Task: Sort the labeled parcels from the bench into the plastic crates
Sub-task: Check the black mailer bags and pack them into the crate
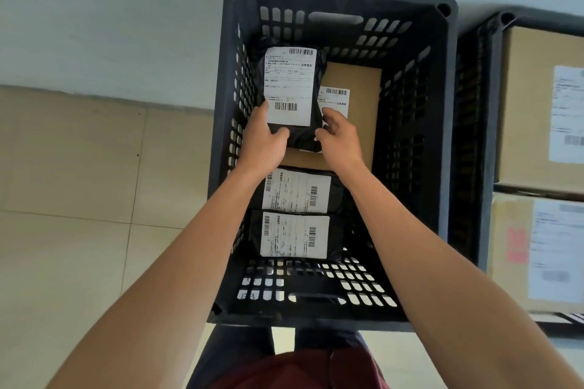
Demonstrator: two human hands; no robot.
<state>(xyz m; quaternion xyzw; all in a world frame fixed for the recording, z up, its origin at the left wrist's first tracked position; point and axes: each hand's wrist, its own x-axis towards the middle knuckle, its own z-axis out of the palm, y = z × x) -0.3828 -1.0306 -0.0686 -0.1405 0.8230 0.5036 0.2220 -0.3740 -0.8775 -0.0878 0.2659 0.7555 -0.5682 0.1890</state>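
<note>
Tiled floor [79, 199] — both hands grip black parcel [290, 85] inside crate [442, 167].

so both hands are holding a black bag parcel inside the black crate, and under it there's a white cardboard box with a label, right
Not quite. Both the left hand and right hand do hold the black bag parcel inside the black crate, but the cardboard box under it is brown, not white; only its label is white. The head view shows this.
</note>
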